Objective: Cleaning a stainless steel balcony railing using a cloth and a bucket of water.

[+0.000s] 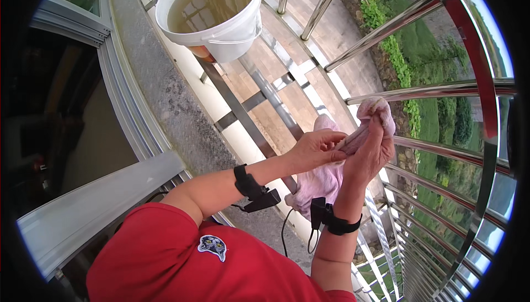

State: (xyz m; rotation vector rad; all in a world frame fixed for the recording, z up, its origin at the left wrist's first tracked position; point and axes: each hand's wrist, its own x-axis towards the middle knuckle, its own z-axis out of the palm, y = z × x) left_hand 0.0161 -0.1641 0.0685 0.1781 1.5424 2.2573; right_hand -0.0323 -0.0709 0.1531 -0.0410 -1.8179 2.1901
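Observation:
A damp-looking pink cloth is bunched between my two hands, in front of the metal railing. My left hand pinches its edge from the left side. Around its upper fold, my right hand is closed, with the thumb pressed on the cloth and a lump of it standing above the fingers. The rest of the cloth hangs below both hands. At the top of the view, a white plastic bucket with a wire handle holds murky, brownish water. It stands upright on metal bars, well away from my hands.
Shiny metal railing bars curve along the right side. Flat metal slats run below, with a tiled floor under them. A rough concrete sill and an open sliding window's frame lie to the left. Thin black cables hang near my wrists.

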